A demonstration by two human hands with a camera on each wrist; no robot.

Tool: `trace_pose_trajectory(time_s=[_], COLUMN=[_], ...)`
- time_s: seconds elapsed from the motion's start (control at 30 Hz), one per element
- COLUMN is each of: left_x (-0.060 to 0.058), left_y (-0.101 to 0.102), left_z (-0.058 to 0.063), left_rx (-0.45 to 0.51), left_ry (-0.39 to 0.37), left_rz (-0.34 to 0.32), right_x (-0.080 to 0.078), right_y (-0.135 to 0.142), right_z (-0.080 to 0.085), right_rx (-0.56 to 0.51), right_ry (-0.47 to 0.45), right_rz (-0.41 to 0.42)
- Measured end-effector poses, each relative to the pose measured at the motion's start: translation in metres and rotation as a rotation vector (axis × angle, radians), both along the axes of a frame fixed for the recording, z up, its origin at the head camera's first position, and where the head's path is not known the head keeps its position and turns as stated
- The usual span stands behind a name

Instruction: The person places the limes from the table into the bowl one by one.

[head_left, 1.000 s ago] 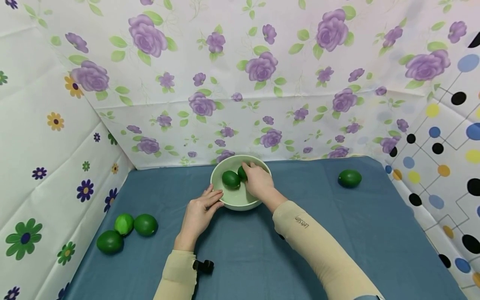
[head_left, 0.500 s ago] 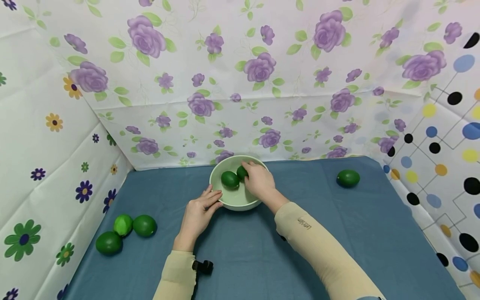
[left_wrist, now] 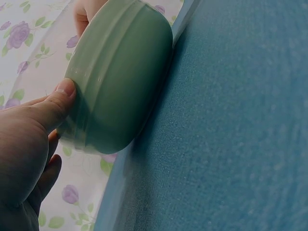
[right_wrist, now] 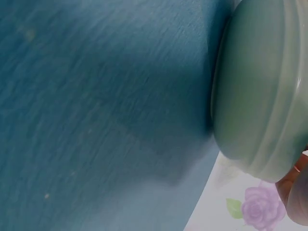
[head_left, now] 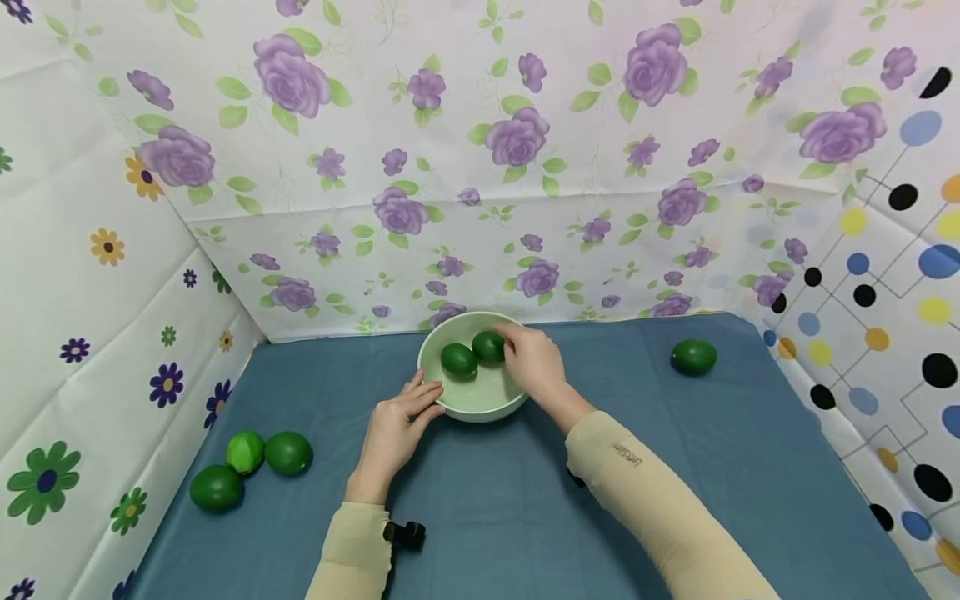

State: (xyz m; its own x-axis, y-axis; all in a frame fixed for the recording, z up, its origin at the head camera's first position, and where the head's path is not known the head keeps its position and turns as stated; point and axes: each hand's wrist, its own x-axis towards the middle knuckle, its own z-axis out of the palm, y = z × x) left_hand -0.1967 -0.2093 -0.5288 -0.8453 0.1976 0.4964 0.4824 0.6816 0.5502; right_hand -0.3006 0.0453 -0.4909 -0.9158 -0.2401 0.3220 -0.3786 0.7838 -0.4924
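A pale green bowl (head_left: 480, 402) stands near the back of the blue-covered table. Two limes lie in it, a left lime (head_left: 459, 361) and a right lime (head_left: 488, 347), close together. My left hand (head_left: 396, 429) holds the bowl's near-left rim; the left wrist view shows its thumb (left_wrist: 65, 91) on the outer wall and fingers beyond the rim. Over the right rim is my right hand (head_left: 536, 362), its fingertips beside the right lime; the lime is largely uncovered. Whether those fingertips touch lime or rim is hard to tell. Only part of this hand (right_wrist: 296, 192) shows in the right wrist view.
Three green fruits lie grouped at the table's left: a dark lime (head_left: 217, 488), a brighter green one (head_left: 245, 452) and another dark lime (head_left: 288, 453). One more lime (head_left: 693, 357) lies at the back right. Flowered cloth (head_left: 465, 250) rises behind the bowl.
My right hand has shifted right from the right lime toward the bowl's right rim, showing more of that lime. The left hand and the bowl stay in place.
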Motion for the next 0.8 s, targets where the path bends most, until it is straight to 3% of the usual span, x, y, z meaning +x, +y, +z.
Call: trace_pose_trajectory(time_s=[0.33,0.8], left_x=[0.000,-0.001], left_y=[0.000,-0.001], left_z=[0.000,-0.001], left_rx=[-0.008,-0.008], left_ry=[-0.001,-0.001], left_rz=[0.007,0.009], right_x=[0.001,0.006], right_y=[0.010,0.022], right_z=[-0.006,-0.010], right_rx=[-0.053,-0.106], right_ry=[0.053,0.042], right_rz=[0.022,0.112])
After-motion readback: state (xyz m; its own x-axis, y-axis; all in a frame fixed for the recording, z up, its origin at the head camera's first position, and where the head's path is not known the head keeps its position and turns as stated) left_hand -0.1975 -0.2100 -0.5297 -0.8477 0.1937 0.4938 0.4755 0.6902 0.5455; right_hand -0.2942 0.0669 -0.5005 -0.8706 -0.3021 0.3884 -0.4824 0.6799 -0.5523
